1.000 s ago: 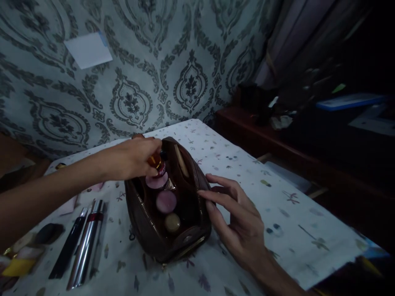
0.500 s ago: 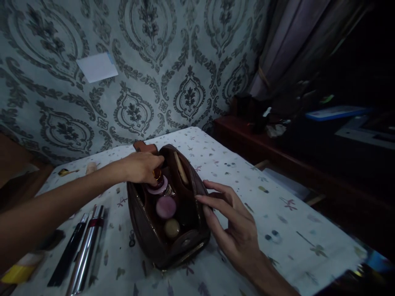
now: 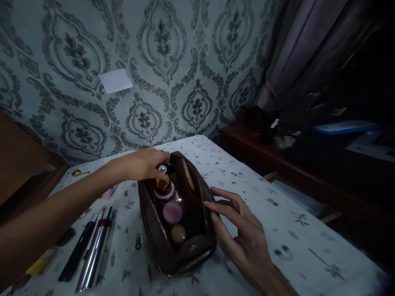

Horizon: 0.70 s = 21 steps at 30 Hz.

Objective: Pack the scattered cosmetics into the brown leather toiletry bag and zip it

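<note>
A dark brown zip-up makeup bag stands unzipped on the table. My left hand reaches over its far left rim, fingers curled down inside. A small silver-topped container shows between thumb and forefinger; its lower part is hidden. Just under the thumb is an amber round cap. Nearer in the bag lie a round pink item and a round pale-topped item. A slim tan item leans in the right pocket. My right hand grips the bag's right zip edge with its fingertips.
Left of the bag lie a silver tube with a red band and a slim black tube. A yellow item is farther left. A dark red desk with an open drawer borders the table on the right.
The view has shifted, so everything sits further right and slightly lower. A silver top now shows by my left thumb, and the amber cap is less covered. The brown strap behind my left hand no longer shows.
</note>
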{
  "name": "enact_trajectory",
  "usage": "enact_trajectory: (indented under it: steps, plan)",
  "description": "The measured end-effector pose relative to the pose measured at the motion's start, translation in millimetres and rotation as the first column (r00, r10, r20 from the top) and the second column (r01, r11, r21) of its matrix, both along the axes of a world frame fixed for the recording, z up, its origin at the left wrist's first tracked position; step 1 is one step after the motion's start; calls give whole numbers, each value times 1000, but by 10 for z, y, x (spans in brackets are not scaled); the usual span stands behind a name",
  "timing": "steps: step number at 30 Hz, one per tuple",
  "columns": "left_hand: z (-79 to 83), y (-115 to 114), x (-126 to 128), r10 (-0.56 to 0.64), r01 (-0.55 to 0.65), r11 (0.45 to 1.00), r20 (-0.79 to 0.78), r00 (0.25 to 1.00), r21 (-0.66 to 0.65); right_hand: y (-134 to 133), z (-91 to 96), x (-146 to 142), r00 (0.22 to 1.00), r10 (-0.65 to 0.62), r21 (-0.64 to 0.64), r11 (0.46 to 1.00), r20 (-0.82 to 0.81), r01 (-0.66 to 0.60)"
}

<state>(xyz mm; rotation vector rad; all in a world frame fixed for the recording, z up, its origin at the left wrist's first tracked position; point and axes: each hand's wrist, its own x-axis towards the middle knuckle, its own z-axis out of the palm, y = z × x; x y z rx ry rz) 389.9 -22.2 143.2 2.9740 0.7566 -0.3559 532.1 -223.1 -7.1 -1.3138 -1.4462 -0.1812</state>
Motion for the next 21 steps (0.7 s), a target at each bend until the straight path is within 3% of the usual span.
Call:
enact_trajectory:
  steps: [3,6,15,18,21]
  plan:
    - [181,1,-286,66,-58,998,313,947,-36,-4,28,22,999,1,-15,1000,33,-1]
    - [198,-59,-650,148,-151,988,437,887,-28,10,83,21,999,18,-4,1000,48,-17]
    - [-478,-166,-1785,448,-402,894,353,822,-198,38,273,-144,991,41,36,998,125,-46]
    - [-635,-156,-2142,535,-477,845,375,757,-243,-15,338,-221,981,66,11,998,180,-69]
    - [-798,-76,-2534,614,-594,777,456,644,-207,-50,358,-279,950,120,-26,993,288,-118]
